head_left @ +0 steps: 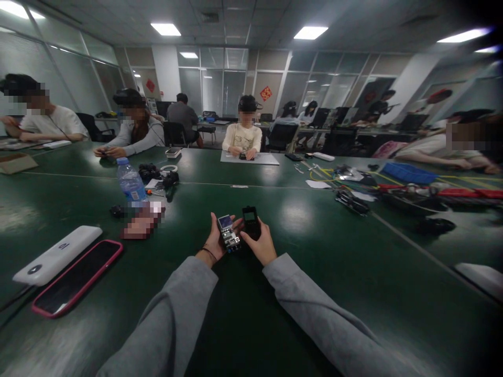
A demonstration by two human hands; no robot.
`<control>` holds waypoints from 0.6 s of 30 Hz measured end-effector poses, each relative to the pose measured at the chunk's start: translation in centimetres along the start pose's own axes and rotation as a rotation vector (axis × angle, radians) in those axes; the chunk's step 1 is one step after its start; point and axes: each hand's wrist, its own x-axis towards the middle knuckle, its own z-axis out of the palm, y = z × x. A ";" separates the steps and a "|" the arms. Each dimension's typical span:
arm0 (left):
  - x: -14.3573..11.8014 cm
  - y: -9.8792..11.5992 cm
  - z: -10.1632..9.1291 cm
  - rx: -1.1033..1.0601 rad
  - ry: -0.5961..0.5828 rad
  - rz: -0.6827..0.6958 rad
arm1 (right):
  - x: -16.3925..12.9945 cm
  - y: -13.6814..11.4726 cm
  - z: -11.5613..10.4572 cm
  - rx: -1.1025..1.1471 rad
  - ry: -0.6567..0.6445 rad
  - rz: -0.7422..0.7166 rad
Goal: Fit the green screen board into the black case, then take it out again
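Hands together over the dark green table (314,251), just ahead of the grey sleeves. Left hand (217,240) closed around a small bare circuit module (228,232) with a little screen at its far end and exposed components below; fingers curled under, thumb along the near side. Right hand (262,244) closed around a black plastic housing (250,221) with a small window, held upright and touching the module's right edge. Both pieces raised slightly off the table, between the two palms.

Judged by look: both pieces light and rigid. Module likely fragile, with open solder points and a screen that could crack or smudge, so best held by the board's long edges, not by the screen or the parts on its face. Housing smooth, probably a bit slippery, sturdier; best gripped across its sides.

To the left of the hands: a clear water bottle (131,183) with a blue label, farther out; a white power bank (58,255) and a phone in a pink case (76,277), lying side by side, nearer. To the right, well apart: a blue tray (406,172), yellow and red cables, scattered tools. Beyond, across the table: a seated person (243,137) at a grey mat, others along the left side.
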 end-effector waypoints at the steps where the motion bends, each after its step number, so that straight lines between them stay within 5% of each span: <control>1: 0.0 0.0 0.0 -0.003 -0.005 -0.005 | 0.0 -0.1 -0.2 0.002 0.000 0.001; 7: 0.0 0.2 -0.3 -0.052 -0.061 -0.007 | 1.6 2.6 -5.7 -0.085 0.115 0.139; 16: 0.2 0.3 -0.5 -0.090 -0.051 0.018 | 4.1 15.7 -25.5 -0.534 0.591 0.463; 18: 0.3 0.3 -0.7 -0.088 -0.057 0.019 | 4.0 18.5 -29.1 -0.557 0.657 0.425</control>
